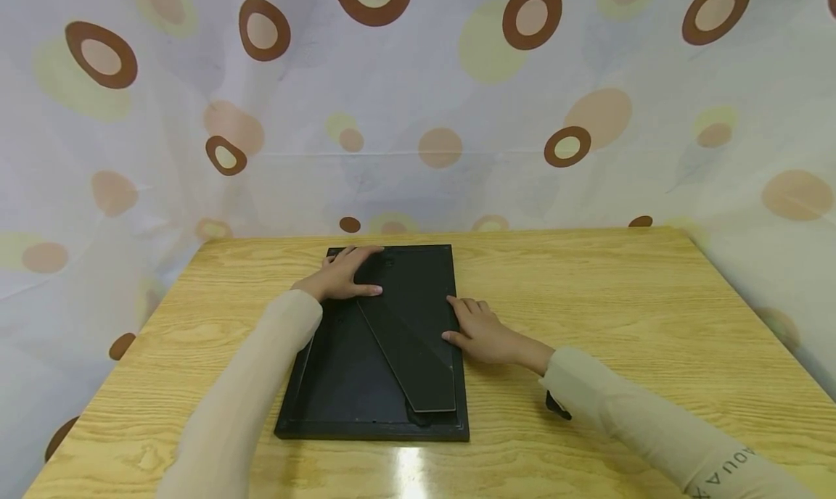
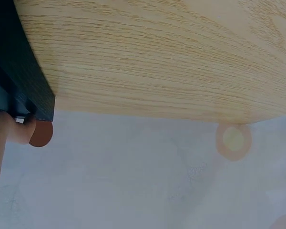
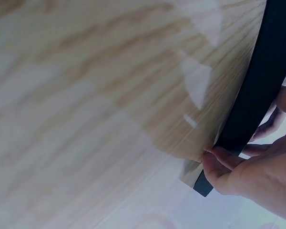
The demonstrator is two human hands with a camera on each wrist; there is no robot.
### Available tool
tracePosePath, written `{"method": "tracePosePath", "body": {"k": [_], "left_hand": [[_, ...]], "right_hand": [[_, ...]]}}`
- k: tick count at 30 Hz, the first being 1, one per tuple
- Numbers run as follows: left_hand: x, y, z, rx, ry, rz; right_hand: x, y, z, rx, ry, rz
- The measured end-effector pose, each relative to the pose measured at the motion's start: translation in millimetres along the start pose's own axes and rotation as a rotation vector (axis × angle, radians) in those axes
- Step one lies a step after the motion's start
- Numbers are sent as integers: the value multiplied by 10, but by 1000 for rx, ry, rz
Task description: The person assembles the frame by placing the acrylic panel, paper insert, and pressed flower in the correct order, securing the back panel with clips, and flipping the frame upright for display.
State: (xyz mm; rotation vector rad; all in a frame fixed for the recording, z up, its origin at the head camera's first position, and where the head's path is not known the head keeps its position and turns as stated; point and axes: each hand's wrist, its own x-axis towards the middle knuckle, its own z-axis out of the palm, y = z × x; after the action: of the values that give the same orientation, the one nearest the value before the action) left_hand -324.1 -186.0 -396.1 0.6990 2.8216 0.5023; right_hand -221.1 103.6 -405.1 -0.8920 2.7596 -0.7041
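Note:
A black picture frame (image 1: 418, 303) lies on the wooden table with its back up, and its hinged stand (image 1: 418, 368) lies slanted across the backing. My left hand (image 1: 342, 274) holds the far left corner. Its thumb rests on the backing and its fingers reach over the far edge. In the left wrist view, a finger (image 2: 21, 131) bends past the corner. My right hand (image 1: 486, 332) grips the right side edge. The right wrist view shows its fingertips (image 3: 217, 164) against the frame's side (image 3: 252, 95). The front of the frame is hidden.
The wooden table (image 1: 620, 303) extends to both sides of the frame. A white curtain (image 1: 405, 85) with brown and yellow spots hangs behind and beside the table. A small black item (image 1: 557, 406) shows under the right cuff.

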Motion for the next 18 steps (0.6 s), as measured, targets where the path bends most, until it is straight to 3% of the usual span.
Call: {"method": "tracePosePath", "body": {"k": [18], "left_hand": [[-8,46,-45,2,-31,-10]], "right_hand": [[7,-6,-14,6,-23,13]]}}
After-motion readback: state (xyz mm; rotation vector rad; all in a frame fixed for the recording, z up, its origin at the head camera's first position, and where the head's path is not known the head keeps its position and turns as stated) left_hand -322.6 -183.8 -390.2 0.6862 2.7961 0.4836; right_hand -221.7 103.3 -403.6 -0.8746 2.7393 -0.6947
